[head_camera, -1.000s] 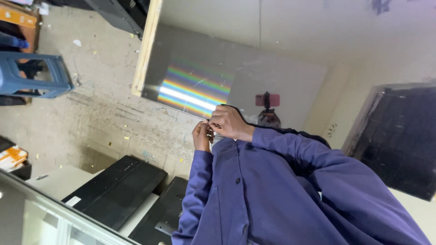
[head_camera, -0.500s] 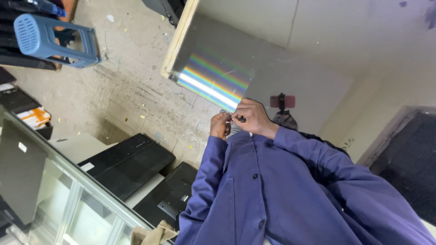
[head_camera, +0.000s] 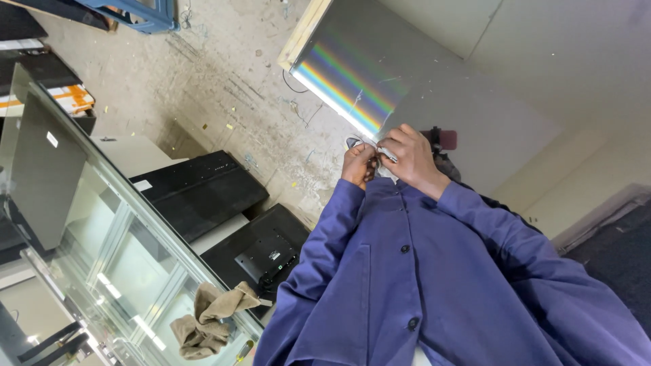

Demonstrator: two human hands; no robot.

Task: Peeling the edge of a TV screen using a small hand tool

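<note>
Swinging view pushes the blue stool (head_camera: 146, 12) to eleven o'clock. Right hand (head_camera: 415, 161) pinches a small white piece (head_camera: 386, 153) at twelve o'clock above the blue coat (head_camera: 420, 271), seemingly raised for close fiddling. Left hand (head_camera: 358, 166) curls against it, grip unclear.

A person in a blue jacket (head_camera: 434, 285) fills the lower right, both hands raised together against a grey panel (head_camera: 420, 88), so little room is left there. To the left, black flat screens (head_camera: 203, 193) lie side by side on the floor, and a glass-topped frame (head_camera: 129, 257) bearing a tan rag (head_camera: 207, 318) blocks the lower left. Open passage remains over the bare concrete floor (head_camera: 224, 81) between the panel and the screens.
</note>
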